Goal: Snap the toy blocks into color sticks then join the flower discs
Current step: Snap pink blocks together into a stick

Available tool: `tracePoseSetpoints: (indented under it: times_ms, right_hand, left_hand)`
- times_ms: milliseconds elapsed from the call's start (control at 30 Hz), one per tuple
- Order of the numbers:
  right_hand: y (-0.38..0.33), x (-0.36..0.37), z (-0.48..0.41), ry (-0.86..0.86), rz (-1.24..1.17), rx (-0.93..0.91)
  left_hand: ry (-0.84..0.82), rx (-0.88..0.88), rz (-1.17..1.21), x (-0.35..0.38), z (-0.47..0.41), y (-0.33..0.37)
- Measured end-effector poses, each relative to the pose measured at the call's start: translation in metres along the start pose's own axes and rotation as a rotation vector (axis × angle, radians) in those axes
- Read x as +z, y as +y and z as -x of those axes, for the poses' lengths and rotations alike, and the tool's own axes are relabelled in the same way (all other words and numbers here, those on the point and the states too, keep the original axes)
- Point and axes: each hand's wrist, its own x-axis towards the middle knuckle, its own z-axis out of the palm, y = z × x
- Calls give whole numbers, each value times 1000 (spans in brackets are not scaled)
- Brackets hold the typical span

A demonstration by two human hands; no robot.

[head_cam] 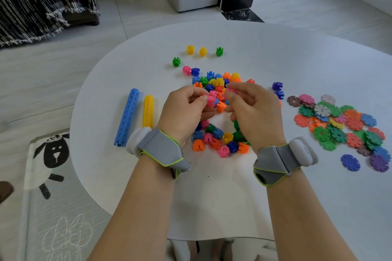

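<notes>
You are leaning over a white round table (pixel 275 53), with a sheep-print mat (pixel 51 154) lying on the floor to your left. The flower discs (pixel 339 125) are lying in a loose, overlapping heap of many colours on the right side of the table, well apart from your hands. The loose toy blocks (pixel 218 137) are sitting in a mixed pile at the centre, spreading out beneath and beyond your hands.

Your left hand (pixel 182 110) and right hand (pixel 254 110) are hovering above that pile, both wearing grey wrist bands (pixel 157 146). To the left of the pile, a finished blue stick (pixel 127 116) is lying flat, and a shorter yellow stick (pixel 148 110) is lying just beside it, between the blue one and your left hand.

Your left hand is pinching a pink block (pixel 209 99) between thumb and curled fingers. Your right hand is gripping a second pink block (pixel 230 90) at its fingertips. The two are being held close together; whether they are touching cannot be told.

On the far side, two yellow blocks (pixel 190 49) and two green blocks (pixel 219 51) are standing apart from the pile.
</notes>
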Motion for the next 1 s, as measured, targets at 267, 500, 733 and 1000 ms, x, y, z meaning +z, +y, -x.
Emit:
tracePoseSetpoints:
  times_ms: [267, 500, 733, 1000]
  right_hand:
    - [4, 2, -2, 96, -207, 101]
    - [1, 0, 1, -98, -170, 34]
    - [-1, -3, 2, -176, -227, 30]
    - [-1, -4, 3, -180, -139, -7]
  left_hand:
    - [-62, -49, 183, 3, 4, 8]
    - [-53, -49, 159, 3, 3, 7]
    - [-32, -56, 161, 2, 2, 7]
    - [-29, -38, 133, 0, 1, 7]
